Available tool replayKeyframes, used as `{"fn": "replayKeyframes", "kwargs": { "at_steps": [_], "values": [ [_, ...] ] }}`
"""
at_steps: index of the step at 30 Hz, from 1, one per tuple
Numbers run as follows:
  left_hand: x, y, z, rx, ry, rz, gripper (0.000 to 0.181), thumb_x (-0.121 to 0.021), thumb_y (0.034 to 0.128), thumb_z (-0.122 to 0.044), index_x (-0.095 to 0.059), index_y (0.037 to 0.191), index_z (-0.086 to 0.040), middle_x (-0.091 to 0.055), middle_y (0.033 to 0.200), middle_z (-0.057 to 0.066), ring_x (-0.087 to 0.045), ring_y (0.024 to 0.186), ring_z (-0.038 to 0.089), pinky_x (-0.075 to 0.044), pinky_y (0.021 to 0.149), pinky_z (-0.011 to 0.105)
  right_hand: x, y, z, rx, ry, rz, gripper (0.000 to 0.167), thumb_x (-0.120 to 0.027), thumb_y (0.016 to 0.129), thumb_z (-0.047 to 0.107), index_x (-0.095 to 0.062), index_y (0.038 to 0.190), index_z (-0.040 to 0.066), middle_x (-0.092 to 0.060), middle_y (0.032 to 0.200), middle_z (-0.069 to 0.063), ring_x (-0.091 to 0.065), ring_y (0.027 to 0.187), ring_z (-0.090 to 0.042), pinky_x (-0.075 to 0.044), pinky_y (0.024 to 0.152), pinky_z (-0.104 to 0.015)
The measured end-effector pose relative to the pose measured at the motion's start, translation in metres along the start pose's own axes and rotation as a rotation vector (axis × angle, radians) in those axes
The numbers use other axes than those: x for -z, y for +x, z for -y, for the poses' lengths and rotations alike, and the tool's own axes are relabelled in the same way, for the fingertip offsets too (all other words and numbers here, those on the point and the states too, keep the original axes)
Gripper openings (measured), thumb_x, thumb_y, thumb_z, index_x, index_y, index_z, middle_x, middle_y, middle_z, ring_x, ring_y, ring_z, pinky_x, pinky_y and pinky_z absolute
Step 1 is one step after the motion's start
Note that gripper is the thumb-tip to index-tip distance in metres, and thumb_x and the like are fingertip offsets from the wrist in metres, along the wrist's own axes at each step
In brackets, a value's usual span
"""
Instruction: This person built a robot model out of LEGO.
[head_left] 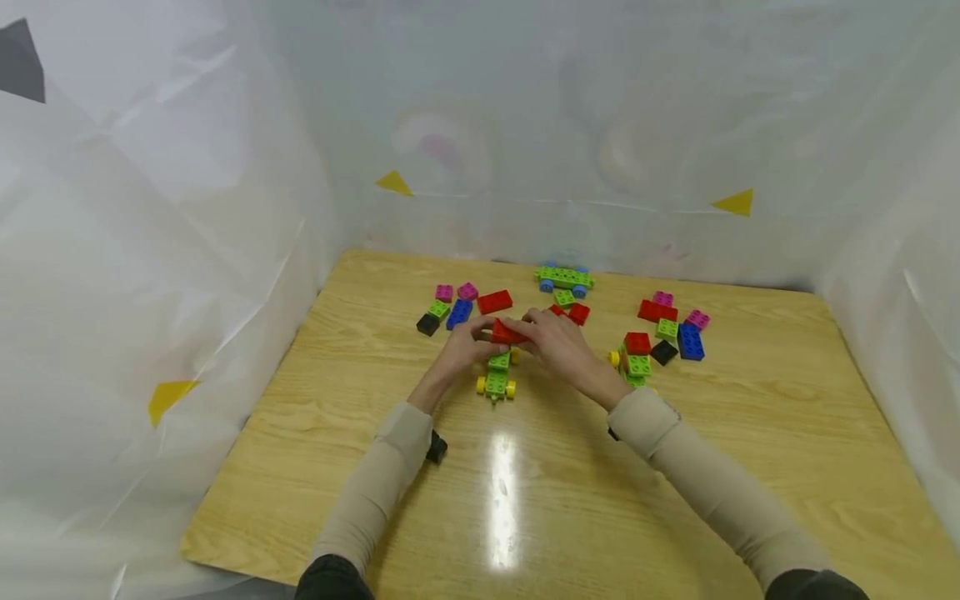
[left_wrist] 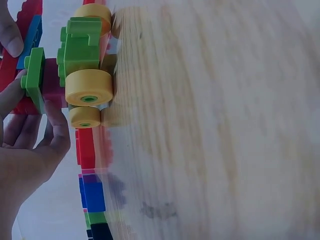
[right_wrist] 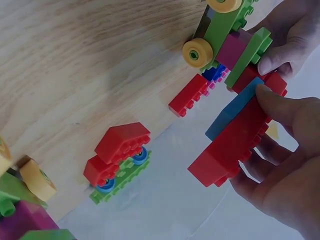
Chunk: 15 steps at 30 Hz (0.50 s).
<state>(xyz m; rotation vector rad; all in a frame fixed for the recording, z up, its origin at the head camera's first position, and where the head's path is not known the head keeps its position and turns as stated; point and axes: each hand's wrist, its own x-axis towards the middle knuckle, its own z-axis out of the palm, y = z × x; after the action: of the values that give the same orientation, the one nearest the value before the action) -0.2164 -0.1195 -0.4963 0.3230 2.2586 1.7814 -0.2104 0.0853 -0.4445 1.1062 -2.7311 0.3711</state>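
Note:
In the head view, a green toy brick car (head_left: pixel 497 383) with yellow wheels stands mid-table between both hands. Stacked on its base are a magenta brick (right_wrist: pixel 234 49) and a thin green brick (right_wrist: pixel 248 59), with red brick at the top. My left hand (head_left: pixel 463 346) grips this upper stack from the left, its fingers around the green and magenta pieces. From the right, my right hand (head_left: pixel 561 348) pinches a long red brick (right_wrist: pixel 227 150) with a blue brick (right_wrist: pixel 232 110) joined to its underside. This pair is tilted against the stack; whether they are joined cannot be told.
A second car with yellow wheels (head_left: pixel 638 367) stands to the right. Behind lies a green base with blue wheels (head_left: pixel 564 278), red bricks (right_wrist: pixel 122 142) before it. Loose bricks cluster at left (head_left: pixel 459 313) and right (head_left: pixel 691 342). A black brick (head_left: pixel 437 447) lies by the left forearm.

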Motion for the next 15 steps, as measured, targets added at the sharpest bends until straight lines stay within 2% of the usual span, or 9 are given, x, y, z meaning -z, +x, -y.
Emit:
{"fn": "replayKeyframes", "kwargs": {
  "at_steps": [9,15],
  "values": [
    [0.0006,0.002,-0.0036,0.0,0.021,-0.003,0.041,-0.073,0.0865,-0.011,-0.062,0.126,-0.014,-0.064,0.118,0.003,-0.062,0.105,0.023,-0.053,0.086,0.037,0.0078,0.0055,0.0039,-0.009,-0.055,0.08,0.047,-0.07,0.089,0.014,-0.059,0.135,0.019,-0.06,0.098,-0.012,-0.056,0.075,-0.023,-0.051,0.063,-0.031],
    [0.0002,0.001,-0.0045,0.006,0.021,0.013,0.041,-0.073,0.0863,-0.01,-0.062,0.126,-0.013,-0.064,0.118,0.005,-0.063,0.104,0.024,-0.054,0.084,0.036,0.0073,0.0033,0.0059,-0.009,-0.041,0.088,0.05,-0.071,0.088,0.011,-0.058,0.136,0.019,-0.058,0.096,-0.012,-0.053,0.073,-0.022,-0.049,0.062,-0.03]
  ]
}}
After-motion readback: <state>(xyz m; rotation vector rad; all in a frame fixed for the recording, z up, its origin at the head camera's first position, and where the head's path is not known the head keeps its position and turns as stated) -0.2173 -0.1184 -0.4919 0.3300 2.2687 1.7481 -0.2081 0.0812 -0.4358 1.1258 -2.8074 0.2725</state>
